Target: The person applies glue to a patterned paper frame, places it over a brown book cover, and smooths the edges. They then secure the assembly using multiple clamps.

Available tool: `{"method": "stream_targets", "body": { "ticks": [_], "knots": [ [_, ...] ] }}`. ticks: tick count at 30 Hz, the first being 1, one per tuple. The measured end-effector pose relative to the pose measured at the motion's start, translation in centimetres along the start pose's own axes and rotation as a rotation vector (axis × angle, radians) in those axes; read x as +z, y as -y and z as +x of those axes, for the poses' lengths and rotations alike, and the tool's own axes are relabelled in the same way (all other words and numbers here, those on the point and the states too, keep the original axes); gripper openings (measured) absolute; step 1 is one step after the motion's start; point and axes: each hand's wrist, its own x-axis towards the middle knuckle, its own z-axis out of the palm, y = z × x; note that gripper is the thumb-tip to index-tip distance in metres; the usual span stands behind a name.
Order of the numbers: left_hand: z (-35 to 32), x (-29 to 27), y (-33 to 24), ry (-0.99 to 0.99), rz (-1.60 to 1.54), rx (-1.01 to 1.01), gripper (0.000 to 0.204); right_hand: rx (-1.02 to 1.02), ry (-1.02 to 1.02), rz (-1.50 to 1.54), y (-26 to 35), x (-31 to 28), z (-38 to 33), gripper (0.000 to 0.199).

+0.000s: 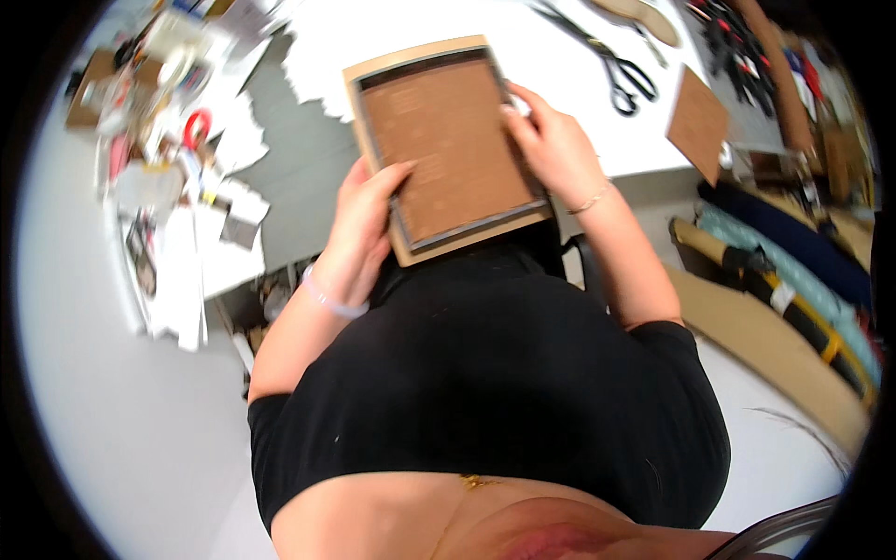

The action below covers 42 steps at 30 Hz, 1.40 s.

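1. The person holds a brown frame (448,149) with both hands, in front of the body, over the near edge of the white worktop (560,65).
2. The frame is a flat rectangle with a light border, a dark inner edge and a brown board in the middle. It is tilted, with its top toward 11 o'clock.
3. The left hand (359,219) grips the frame at its 8 o'clock side. The fingers are closed on the edge, and the thumb (397,173) lies on the brown board.
4. The right hand (551,140) grips the frame at its 3 o'clock side. Its fingers are also closed on the edge.
5. The left wrist has a pale bracelet (327,297), the right wrist a thin chain (588,201).
6. On the worktop, at 1 o'clock from the frame, lie black scissors (611,65). Further right, a small brown board (698,123) hangs over the worktop corner.
7. At 9 o'clock there is a pile of papers (177,187) and small things, too blurred to tell.
8. At 4 o'clock, well apart, rolls of fabric (793,271) lie on the floor.
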Motion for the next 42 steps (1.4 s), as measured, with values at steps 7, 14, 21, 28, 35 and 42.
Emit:
{"method": "stream_targets", "body": {
  "ticks": [7, 14, 21, 28, 35, 42],
  "knots": [
    [-0.9, -1.2, -0.3, -0.059, -0.019, 0.015, 0.036, 0.098, -0.987, -0.026, -13.7, -9.4, -2.9, 0.051],
    [-1.2, 0.9, -1.8, -0.014, 0.031, 0.071, 0.036, 0.853, -0.829, 0.727, -31.7, -15.3, -7.5, 0.051],
    [0.8, 2.6, -1.3, 0.020, 0.010, 0.029, 0.035, 0.656, -0.862, 0.790, -31.1, -16.0, -8.6, 0.035],
    [1.8, 1.9, 0.5, 0.015, 0.013, 0.004, 0.039, 0.387, -0.714, 0.878, -17.2, -15.9, -9.8, 0.033],
    [2.5, 2.0, 0.7, 0.057, -0.019, -0.004, 0.039, 0.122, -0.321, 0.823, -6.2, -13.1, -6.5, 0.029],
    [1.0, 3.2, 0.7, 0.056, -0.100, 0.038, 0.036, -0.340, -0.386, 0.170, 3.4, -11.4, -7.5, 0.012]
  ]
}}
